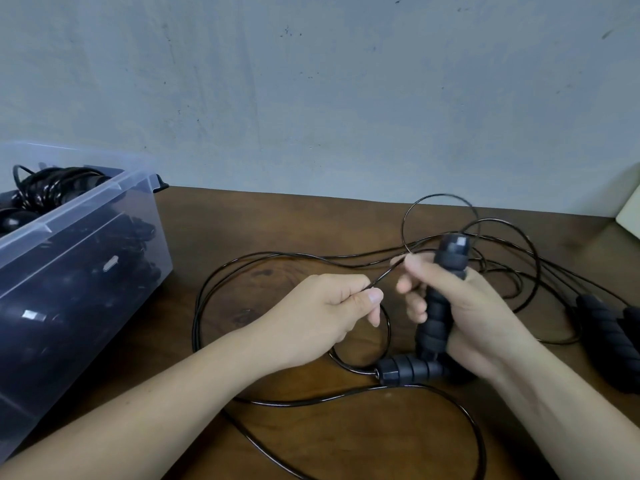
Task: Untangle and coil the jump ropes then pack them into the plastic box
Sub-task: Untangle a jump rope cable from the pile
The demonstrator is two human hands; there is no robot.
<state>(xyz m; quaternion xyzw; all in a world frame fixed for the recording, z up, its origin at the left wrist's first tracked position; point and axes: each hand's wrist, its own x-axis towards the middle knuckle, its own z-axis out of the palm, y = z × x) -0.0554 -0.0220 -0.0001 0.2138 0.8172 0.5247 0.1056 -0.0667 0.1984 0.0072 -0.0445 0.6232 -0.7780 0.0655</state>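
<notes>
My right hand (464, 317) grips an upright black foam jump rope handle (441, 299) and also pinches the thin black cord (388, 271) near its top. My left hand (325, 313) pinches the same cord a short way to the left. A second handle (412, 370) lies flat on the table just below my right hand. The cord runs in loose tangled loops (242, 271) over the brown wooden table (311, 223). The clear plastic box (83, 258) at the left holds several coiled black ropes.
Two more black foam handles (609, 327) lie at the right edge, with cords leading to the tangle. A grey wall stands behind the table. A pale object (630, 209) sits at the far right corner.
</notes>
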